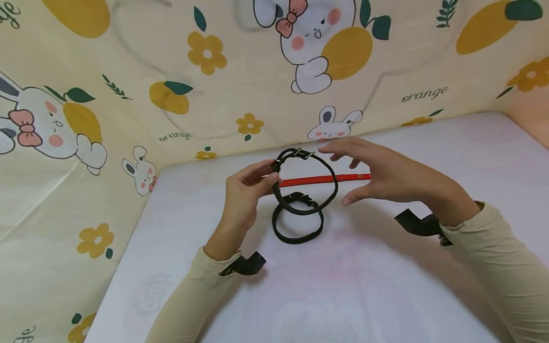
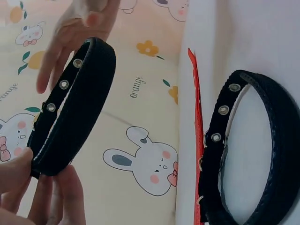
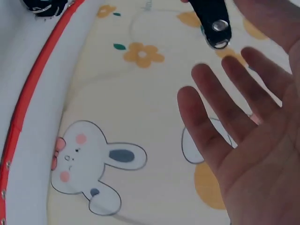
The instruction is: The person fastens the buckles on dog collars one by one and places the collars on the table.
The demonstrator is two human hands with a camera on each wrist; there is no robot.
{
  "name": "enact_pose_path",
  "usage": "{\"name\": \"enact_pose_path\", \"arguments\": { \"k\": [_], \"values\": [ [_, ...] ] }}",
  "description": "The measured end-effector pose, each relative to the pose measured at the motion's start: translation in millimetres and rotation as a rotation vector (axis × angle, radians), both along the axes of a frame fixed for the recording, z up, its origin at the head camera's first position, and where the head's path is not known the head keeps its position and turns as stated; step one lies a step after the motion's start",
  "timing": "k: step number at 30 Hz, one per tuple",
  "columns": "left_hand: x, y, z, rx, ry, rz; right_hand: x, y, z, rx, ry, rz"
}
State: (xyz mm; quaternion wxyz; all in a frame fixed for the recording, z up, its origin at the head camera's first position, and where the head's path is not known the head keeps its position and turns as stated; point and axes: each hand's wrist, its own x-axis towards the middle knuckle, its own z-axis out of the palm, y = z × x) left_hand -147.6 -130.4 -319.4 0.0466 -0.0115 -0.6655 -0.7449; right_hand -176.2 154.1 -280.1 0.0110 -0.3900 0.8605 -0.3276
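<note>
L hand point(image 1: 244, 195) pinches a black fabric loop-shaped collar w/ silver metal eyelets point(image 2: 86, 110) btwn thumb & fingers, near side of loop, held up off the smooth white table point(image 1: 343, 295). R hand point(image 1: 394, 178) holds nothing, grip wide, fingers & thumb spread apart, palm twd the raised collar, just beside it, no contact seen. 2nd black fabric collar, same type, w/ eyelets point(image 2: 287, 145) lies on table nr the hands, also looped, partly behind the raised one in head view. Long flat red strap point(image 1: 310, 180) lies on table just beyond 2nd collar. Cream cloth w/ rabbit & orange prints point(image 1: 266, 76) behind table; sleeves beige point(image 1: 493, 267)
</note>
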Motion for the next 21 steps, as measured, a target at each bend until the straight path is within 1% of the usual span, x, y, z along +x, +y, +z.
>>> {"name": "enact_pose_path", "arguments": {
  "k": [4, 7, 12, 16, 19, 21],
  "values": [
    [0.0, -0.7, 0.9, 0.031, -0.013, -0.011, -1.9, -3.2, -4.9, -0.009, 0.063, 0.041],
    [-0.1, -0.8, 1.8, 0.022, -0.016, -0.023, -2.1, -4.9, -7.4, -0.013, 0.081, 0.028],
    [-0.6, -1.6, 3.2, -0.008, -0.024, -0.052, -1.6, -6.6, -8.4, 0.003, 0.054, 0.014],
    [-1.2, -3.0, 2.9, -0.029, -0.032, -0.078, -1.3, -7.0, -8.3, -0.015, 0.044, 0.023],
    [-1.7, -4.8, 3.0, -0.052, -0.047, -0.101, -0.6, -6.9, -8.4, -0.028, 0.023, 0.006],
    [-2.5, -7.0, 3.6, -0.074, -0.061, -0.128, -0.3, -7.0, -8.7, -0.032, 0.013, -0.007]
  ]
}}
